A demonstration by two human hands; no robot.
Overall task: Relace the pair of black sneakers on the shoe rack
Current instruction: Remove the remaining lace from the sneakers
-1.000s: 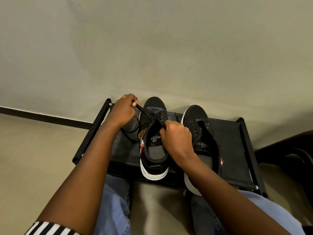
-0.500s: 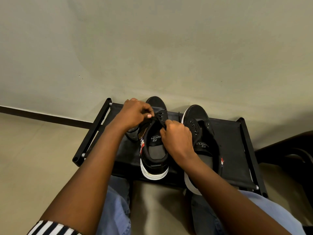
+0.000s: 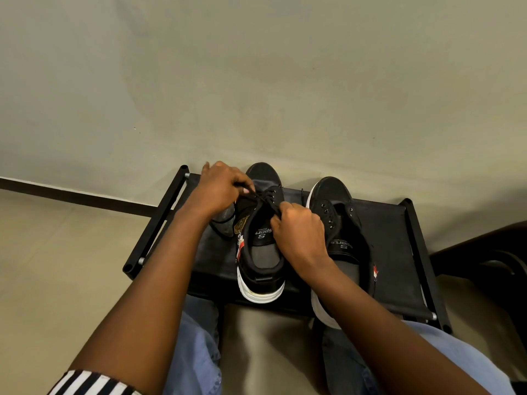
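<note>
A black canvas sneaker (image 3: 261,252) sits left of its unlaced twin (image 3: 339,223) on a black fabric shoe rack (image 3: 399,238). The left hand (image 3: 219,189) pinches its thin black lace (image 3: 266,202), and the right hand (image 3: 299,232) grips the other strand. Pulling both strands evenly taut should seat the crossing flat.

Plain wall (image 3: 256,67) — beige floor (image 3: 57,266) (dark skirting (image 3: 71,196)).

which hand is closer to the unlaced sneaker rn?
Right. The right hand pinches the lace over the other sneaker, just beside the unlaced sneaker. The left hand holds the lace on the other sneaker's far side.
</note>
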